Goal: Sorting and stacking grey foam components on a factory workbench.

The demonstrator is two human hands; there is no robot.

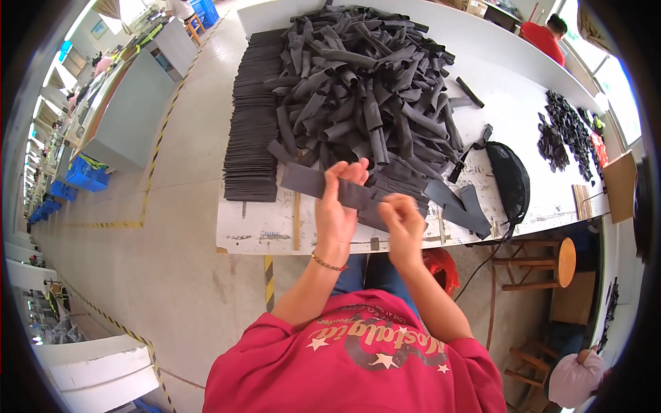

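Observation:
A flat dark grey fabric strip [303, 181] lies across my left hand [336, 206], just above the table's front edge. My left palm faces up, with the thumb and fingers closed about the strip's middle. At the strip's right end is my right hand [403, 221], slightly blurred, its fingers curled in and pinching the cloth. More loose strips [458, 206] lie flat to the right of my hands. Beyond them rises a big heap of rolled and curled dark strips [365, 76]. To its left runs a long, tight row of flat stacked strips [253, 124].
A black mesh-like pouch [508, 180] with a cord sits on the white table [551, 199]. Smaller dark pieces [568, 131] are piled farther right. A thin wooden stick [297, 220] lies near the front edge. A wooden stool [566, 263] stands at right; a person in red [542, 43] is behind the table.

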